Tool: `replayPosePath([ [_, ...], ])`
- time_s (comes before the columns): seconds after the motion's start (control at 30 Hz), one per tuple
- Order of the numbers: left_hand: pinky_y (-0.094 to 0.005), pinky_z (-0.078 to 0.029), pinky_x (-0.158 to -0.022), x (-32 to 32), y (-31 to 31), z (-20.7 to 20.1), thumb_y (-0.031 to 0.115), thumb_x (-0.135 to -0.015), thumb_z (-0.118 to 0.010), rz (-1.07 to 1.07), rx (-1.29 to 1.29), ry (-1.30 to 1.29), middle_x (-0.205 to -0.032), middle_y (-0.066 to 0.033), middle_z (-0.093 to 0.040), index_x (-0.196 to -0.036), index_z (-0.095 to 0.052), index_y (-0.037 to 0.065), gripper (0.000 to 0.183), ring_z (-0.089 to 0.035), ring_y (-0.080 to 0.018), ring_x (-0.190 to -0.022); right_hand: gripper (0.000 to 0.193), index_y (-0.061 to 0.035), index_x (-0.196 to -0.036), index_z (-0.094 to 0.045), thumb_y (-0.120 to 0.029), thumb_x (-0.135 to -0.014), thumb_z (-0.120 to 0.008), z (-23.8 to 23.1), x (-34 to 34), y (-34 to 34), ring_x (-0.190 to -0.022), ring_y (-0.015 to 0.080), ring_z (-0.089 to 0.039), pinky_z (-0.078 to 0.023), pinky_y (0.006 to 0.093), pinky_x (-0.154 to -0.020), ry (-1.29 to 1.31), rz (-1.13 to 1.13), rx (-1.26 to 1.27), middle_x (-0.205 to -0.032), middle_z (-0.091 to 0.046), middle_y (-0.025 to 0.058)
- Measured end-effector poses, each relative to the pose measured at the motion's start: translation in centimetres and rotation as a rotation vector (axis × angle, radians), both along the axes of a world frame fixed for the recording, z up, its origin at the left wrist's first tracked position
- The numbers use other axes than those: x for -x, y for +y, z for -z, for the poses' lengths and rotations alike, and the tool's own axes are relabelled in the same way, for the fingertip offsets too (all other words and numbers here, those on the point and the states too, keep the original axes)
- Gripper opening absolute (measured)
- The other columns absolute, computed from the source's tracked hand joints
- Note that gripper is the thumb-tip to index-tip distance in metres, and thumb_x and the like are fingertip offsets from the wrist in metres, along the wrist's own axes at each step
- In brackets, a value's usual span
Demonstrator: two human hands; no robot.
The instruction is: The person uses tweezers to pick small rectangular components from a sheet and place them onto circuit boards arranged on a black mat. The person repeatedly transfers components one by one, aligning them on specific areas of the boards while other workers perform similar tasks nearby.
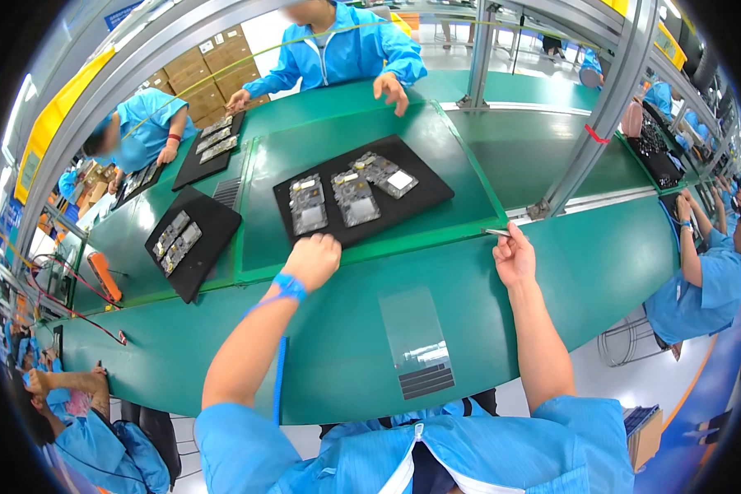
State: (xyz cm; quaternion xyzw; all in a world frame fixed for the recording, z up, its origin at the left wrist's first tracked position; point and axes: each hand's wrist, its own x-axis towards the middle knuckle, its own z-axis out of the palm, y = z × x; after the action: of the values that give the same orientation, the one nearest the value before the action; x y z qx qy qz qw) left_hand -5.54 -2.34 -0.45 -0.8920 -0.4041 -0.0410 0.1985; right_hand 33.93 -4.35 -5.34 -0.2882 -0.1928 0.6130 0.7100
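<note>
My left hand (313, 262), with a blue band at the wrist, is closed at the near edge of a black mat (420, 185); its fingertips are partly hidden there. On this mat lie three circuit boards: one at the left (308, 202), one in the middle (355, 198) and a tilted one at the right (389, 174). To the right of the mat, my right hand (514, 257) pinches a pair of metal tweezers (496, 232), pointing left above the green bench edge. Between my forearms, a clear sheet with black strips (417, 342) lies on the bench.
Another black mat with boards (212, 239) lies left, and one more (191, 168) beyond it. An orange tool (104, 276) with a red cable stands far left. A co-worker (337, 53) faces me across the line. A metal post (593, 123) rises at the right.
</note>
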Motion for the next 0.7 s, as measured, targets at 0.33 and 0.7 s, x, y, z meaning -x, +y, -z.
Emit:
replayPosePath([
  [0.33,-0.0297,-0.051,-0.057,4.7,-17.4,-0.2,0.007,-0.068,-0.064,-0.023,0.113,-0.178,-0.081,-0.0082,-0.062,-0.088,-0.063,-0.001,0.022,-0.060,-0.0193,-0.069,0.017,-0.0085,-0.098,-0.052,-0.021,-0.089,-0.060,-3.4,6.3,-2.3,-0.044,0.0098,-0.046,-0.033,0.0228,-0.042,-0.141,-0.201,0.001,-0.064,-0.059,0.0069],
  [0.7,-0.0309,-0.052,-0.072,-8.8,-11.9,2.2,0.021,-0.073,-0.070,-0.010,0.061,-0.490,-0.102,-0.0138,-0.059,-0.102,-0.061,-0.002,0.037,-0.057,-0.0258,-0.095,0.020,-0.0050,-0.102,-0.043,-0.021,-0.094,-0.052,-2.1,13.1,-0.6,-0.047,0.0105,-0.056,-0.045,0.0206,-0.044,-0.467,-0.363,-0.068,-0.067,-0.061,0.0107],
])
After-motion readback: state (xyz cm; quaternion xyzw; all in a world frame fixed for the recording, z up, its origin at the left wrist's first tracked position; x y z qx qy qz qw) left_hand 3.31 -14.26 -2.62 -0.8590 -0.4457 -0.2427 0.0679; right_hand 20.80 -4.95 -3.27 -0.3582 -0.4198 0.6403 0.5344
